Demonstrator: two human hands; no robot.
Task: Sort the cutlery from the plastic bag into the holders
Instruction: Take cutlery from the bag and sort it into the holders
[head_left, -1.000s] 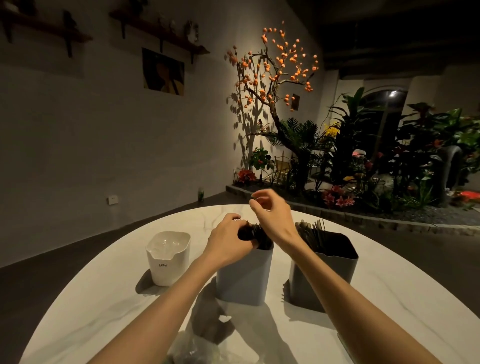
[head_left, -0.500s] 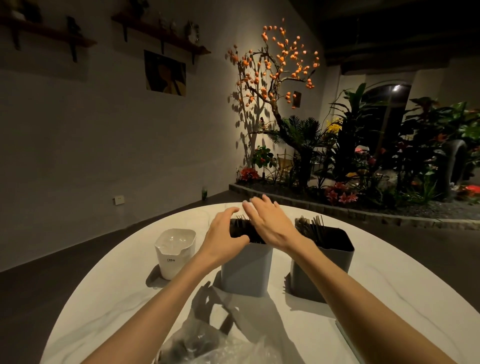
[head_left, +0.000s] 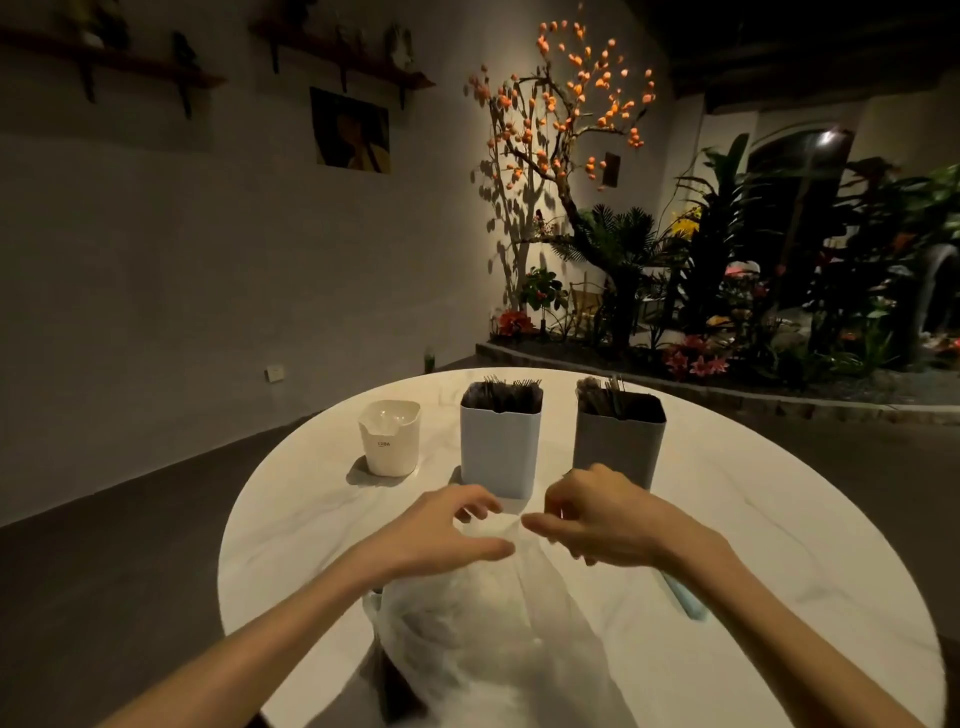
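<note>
A translucent plastic bag (head_left: 467, 649) lies on the near part of the white marble table (head_left: 280, 525), with dark cutlery (head_left: 397, 693) showing through its left side. My left hand (head_left: 441, 538) hovers over the bag's far edge with curved, spread fingers, its thumb at the plastic. My right hand (head_left: 602, 517) is beside it with curled fingers, thumb pointing at the bag's raised edge; whether it pinches the plastic is unclear. Behind stand a white holder (head_left: 388, 441), a light blue holder (head_left: 500, 452) with dark forks, and a grey holder (head_left: 618, 441) with dark cutlery.
A pale blue flat object (head_left: 685, 605) lies on the table under my right forearm. The table's edge curves close on the left and right. An indoor planter bed (head_left: 727, 364) and a lit orange-fruited tree (head_left: 561, 104) stand beyond the table.
Both hands have drawn back from the top of the light blue holder to the near bag's edge. The view has tilted down, so more of the bag shows.
</note>
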